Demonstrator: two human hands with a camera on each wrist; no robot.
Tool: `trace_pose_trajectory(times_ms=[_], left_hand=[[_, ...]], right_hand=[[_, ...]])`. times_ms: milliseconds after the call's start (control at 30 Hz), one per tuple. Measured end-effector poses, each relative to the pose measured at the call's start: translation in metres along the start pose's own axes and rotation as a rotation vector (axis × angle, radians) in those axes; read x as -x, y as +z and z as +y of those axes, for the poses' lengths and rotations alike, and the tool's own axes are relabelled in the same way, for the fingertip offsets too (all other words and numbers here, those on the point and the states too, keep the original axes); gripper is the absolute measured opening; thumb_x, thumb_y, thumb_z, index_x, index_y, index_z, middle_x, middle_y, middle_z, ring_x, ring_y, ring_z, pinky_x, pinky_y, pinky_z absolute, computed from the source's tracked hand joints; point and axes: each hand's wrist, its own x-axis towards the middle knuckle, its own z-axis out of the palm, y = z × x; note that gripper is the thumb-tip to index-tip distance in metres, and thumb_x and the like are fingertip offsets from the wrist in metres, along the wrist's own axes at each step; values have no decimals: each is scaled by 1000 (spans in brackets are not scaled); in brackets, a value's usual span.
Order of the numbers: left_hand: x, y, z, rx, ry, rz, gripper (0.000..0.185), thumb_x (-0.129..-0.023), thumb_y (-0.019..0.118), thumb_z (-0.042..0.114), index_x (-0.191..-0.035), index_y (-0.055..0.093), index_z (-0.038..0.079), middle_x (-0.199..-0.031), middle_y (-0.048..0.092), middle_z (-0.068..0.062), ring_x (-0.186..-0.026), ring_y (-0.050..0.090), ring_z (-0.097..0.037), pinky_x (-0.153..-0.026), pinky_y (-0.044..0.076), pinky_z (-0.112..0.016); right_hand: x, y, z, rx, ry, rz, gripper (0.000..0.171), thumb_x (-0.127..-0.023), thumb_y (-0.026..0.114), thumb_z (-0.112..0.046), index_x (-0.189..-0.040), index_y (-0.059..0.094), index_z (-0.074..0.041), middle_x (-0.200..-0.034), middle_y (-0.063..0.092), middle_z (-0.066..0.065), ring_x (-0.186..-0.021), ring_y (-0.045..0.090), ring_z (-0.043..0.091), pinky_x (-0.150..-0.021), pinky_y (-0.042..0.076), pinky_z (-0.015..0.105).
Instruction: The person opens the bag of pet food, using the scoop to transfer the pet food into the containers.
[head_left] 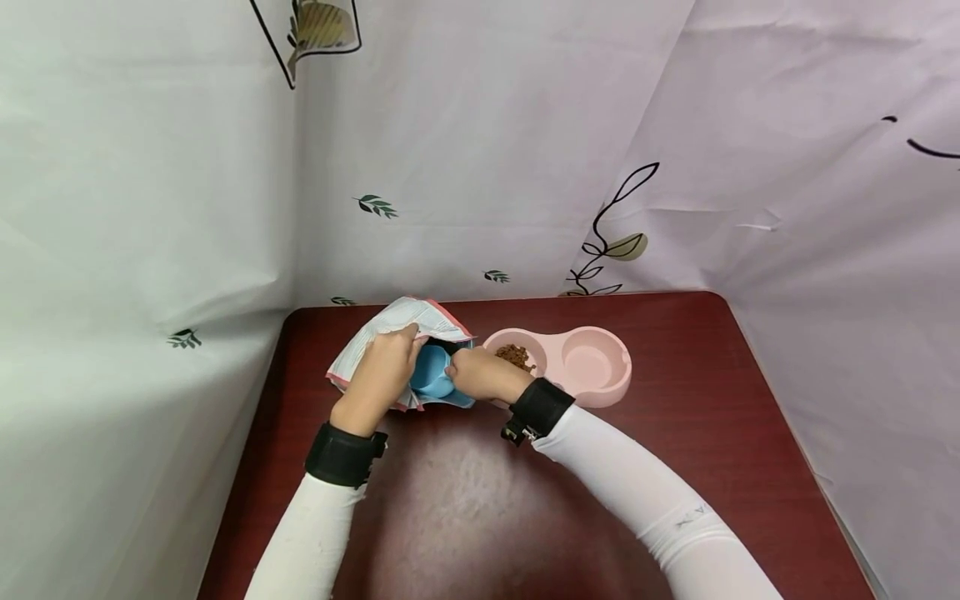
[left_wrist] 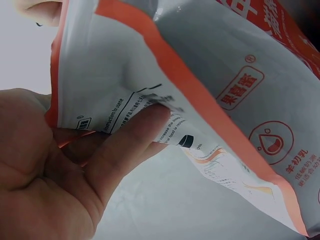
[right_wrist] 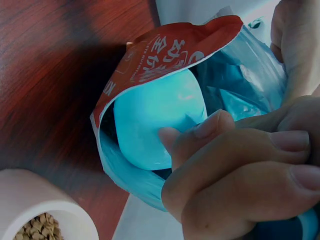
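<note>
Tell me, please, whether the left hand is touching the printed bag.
Touching. The left wrist view shows it plainly: the left hand grips the edge of the printed bag, one digit lying across its face.

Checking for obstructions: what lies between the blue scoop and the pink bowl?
In the head view, the right hand lies between blue scoop and pink bowl. The right wrist view shows the bag's wall and tabletop there.

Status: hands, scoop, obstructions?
Left hand grips edge of pet-food bag; right hand holds blue scoop. Scoop in bag's open mouth, bag walls around it. Pink double bowl alongside.
</note>
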Motion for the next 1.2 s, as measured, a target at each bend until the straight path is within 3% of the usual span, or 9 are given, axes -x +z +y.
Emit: trace_pose_trajectory(times_ms=[733,1200], left_hand=[[1,1,0,-2,17,26,28,-106,59,20,-116,69,-4,-109,75,-24,-95,74,-41,-77,60,-53],[3,-1,0,11,13,-4,30,-108,57,20,-121,67,-5,-112,74,-26,-94,74,-41,-76,61,-50]], right_hand=[[-14,15,2,-108,33,53,38,-111,45,-19,-74,53,-12,-62,41,1,-50,46,14,-52,37,27],[-18,25,-2,-180,7,145,34,-109,49,-17,-76,55,-10,-61,41,-1,-51,47,14,-50,37,26]])
